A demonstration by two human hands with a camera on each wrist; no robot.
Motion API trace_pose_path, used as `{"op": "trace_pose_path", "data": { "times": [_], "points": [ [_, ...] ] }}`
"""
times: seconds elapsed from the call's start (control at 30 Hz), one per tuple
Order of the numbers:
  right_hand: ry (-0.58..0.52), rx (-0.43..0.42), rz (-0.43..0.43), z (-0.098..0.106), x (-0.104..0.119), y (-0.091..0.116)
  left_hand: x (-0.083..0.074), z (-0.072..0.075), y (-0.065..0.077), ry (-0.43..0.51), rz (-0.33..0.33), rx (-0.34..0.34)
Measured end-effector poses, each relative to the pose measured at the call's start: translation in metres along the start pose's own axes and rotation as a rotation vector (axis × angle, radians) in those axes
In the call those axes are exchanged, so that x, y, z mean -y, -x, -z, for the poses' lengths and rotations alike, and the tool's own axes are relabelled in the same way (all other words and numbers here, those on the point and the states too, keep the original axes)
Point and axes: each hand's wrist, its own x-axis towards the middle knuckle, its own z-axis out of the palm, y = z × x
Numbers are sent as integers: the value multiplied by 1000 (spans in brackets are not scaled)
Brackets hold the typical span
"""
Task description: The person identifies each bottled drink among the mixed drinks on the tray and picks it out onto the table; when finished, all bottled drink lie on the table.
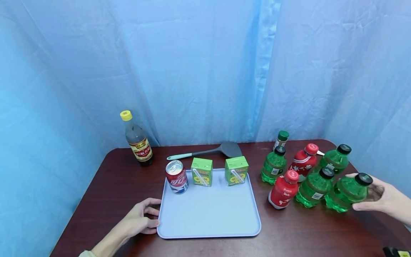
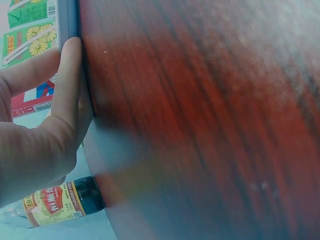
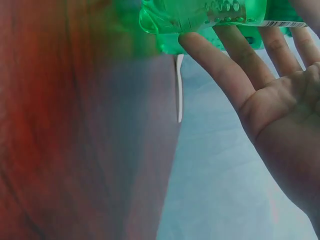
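A light blue tray (image 1: 208,214) lies on the table, with a red soda can (image 1: 177,177) and two green juice boxes (image 1: 202,172) standing at its far end. My left hand (image 1: 139,217) rests at the tray's left rim, fingertips right against the edge. In the left wrist view, the thumb (image 2: 71,75) stretches along the tray's side. Over at the right, my right hand (image 1: 380,198) holds the nearest green bottle (image 1: 348,192), thumb on its near side and fingers behind it. The right wrist view has the fingertips on that bottle (image 3: 195,12), the palm standing off from it.
More green bottles (image 1: 315,188) and two red bottles (image 1: 283,191) crowd beside it. A green-capped jar (image 1: 281,139) and a white handle (image 3: 180,90) are behind. A spatula (image 1: 229,150) lies beyond the tray; a yellow-capped sauce bottle (image 1: 139,141) stands back left. Blue curtains (image 1: 192,71) enclose the table.
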Motion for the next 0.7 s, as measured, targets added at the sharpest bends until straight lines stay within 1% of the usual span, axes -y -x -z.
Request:
{"op": "trace_pose_path", "data": {
  "times": [0.13, 0.3, 0.4, 0.53, 0.6, 0.7],
  "points": [
    [4, 28, -43, 0, -7, 0, 1, 0, -1, -1, -4, 3],
    [81, 36, -75, -1, -13, -1, 2, 1, -1, 2, -24, 10],
    [115, 34, -131, -1, -13, -1, 2, 0, -1, 4, -30, 12],
    [113, 41, -191, 0, -11, -3, 0, 0, 2, 5, -28, 18],
    [125, 46, -195, 1, -12, -3, -1, 0, 3, 5, -14, 18],
    [152, 45, -178, 0, -13, -3, -3, 2, 2, -3, 10, 17]
  ]
}}
